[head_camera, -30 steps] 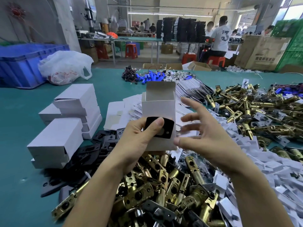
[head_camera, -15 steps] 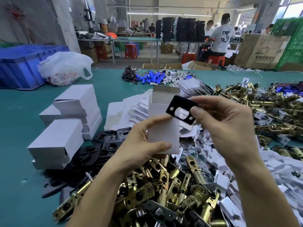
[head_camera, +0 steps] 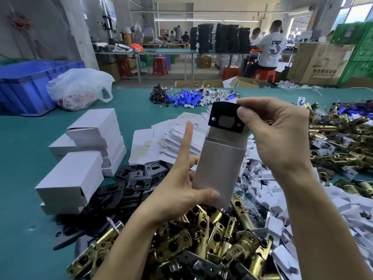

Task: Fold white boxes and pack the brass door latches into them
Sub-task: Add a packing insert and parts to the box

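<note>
head view: your left hand grips the open white box upright, thumb across its lower front, index finger straight up alongside. your right hand pinches a black plate at the box's open top. the brass latches lie heaped just below both hands, and folded boxes are stacked to the left.

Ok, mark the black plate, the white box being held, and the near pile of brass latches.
black plate (head_camera: 223, 109), head view, its solid upper band above the cut-out.
white box (head_camera: 219, 170), head view, middle of its front face.
brass latches (head_camera: 182, 239), head view, a faceplate in the near pile.
</note>
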`<action>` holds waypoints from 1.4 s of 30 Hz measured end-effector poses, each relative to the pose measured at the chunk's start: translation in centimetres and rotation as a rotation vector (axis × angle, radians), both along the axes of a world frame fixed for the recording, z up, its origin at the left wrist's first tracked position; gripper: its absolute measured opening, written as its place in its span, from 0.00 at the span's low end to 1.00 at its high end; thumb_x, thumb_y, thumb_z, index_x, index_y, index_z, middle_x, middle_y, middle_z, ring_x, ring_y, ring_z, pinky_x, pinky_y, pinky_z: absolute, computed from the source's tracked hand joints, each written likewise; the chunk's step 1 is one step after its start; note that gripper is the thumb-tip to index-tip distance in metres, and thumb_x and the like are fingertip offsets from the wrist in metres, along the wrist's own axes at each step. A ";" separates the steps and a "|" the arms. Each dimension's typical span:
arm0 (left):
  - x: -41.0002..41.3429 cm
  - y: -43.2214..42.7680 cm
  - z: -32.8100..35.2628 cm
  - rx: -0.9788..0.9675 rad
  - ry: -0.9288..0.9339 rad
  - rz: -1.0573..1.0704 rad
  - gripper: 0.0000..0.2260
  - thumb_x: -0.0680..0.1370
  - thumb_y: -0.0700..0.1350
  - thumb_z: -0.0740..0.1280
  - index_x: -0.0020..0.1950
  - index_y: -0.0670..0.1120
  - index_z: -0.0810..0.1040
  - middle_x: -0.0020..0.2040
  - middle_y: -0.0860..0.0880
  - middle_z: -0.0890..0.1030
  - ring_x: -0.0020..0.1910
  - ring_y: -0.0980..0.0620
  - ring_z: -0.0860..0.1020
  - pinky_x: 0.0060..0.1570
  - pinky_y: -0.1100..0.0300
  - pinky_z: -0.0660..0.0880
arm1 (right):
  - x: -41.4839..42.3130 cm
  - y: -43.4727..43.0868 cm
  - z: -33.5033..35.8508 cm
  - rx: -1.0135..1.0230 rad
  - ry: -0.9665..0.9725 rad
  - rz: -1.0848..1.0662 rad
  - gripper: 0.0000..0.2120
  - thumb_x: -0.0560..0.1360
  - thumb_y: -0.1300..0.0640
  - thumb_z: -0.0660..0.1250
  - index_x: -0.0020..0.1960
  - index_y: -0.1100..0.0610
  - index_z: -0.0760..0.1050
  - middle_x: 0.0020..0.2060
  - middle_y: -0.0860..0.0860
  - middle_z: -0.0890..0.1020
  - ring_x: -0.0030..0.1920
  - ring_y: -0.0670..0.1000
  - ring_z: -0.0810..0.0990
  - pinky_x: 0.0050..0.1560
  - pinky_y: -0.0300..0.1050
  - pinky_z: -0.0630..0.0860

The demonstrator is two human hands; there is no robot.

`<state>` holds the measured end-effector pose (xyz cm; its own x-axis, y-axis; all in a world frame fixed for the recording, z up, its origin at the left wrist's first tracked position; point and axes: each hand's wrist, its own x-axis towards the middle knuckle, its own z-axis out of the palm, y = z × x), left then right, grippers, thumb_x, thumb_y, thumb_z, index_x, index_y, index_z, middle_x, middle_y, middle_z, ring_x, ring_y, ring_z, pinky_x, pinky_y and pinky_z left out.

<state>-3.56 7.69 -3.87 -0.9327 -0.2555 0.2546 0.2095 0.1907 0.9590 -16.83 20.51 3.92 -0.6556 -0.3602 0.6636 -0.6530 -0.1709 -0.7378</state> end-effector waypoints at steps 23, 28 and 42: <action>0.3 0.0 0.9 0.158 -0.062 0.115 0.20 0.63 0.35 0.79 0.51 0.49 0.85 0.48 0.44 0.86 0.48 0.47 0.85 0.45 0.51 0.83 | 1.2 0.3 1.2 0.339 0.213 0.182 0.10 0.71 0.62 0.76 0.50 0.50 0.85 0.41 0.45 0.86 0.41 0.47 0.83 0.42 0.39 0.77; 0.5 -0.1 1.0 0.213 -0.058 0.086 0.21 0.63 0.33 0.79 0.53 0.48 0.85 0.49 0.44 0.87 0.49 0.47 0.86 0.44 0.53 0.82 | 1.5 -0.4 0.6 0.102 0.166 0.161 0.12 0.72 0.64 0.75 0.52 0.50 0.83 0.41 0.42 0.85 0.37 0.44 0.82 0.40 0.41 0.78; 0.3 -0.1 1.1 0.197 -0.033 0.126 0.23 0.62 0.33 0.78 0.51 0.55 0.86 0.47 0.48 0.87 0.46 0.52 0.86 0.41 0.57 0.82 | 1.4 -0.8 0.4 0.381 0.216 0.033 0.06 0.73 0.60 0.75 0.48 0.51 0.86 0.37 0.37 0.76 0.36 0.32 0.73 0.41 0.26 0.63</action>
<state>-3.22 7.59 -2.81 -0.8973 -0.4120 0.1583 0.1641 0.0214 0.9862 -15.46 19.71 4.33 -0.5003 -0.6244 0.5999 -0.7981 0.0640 -0.5991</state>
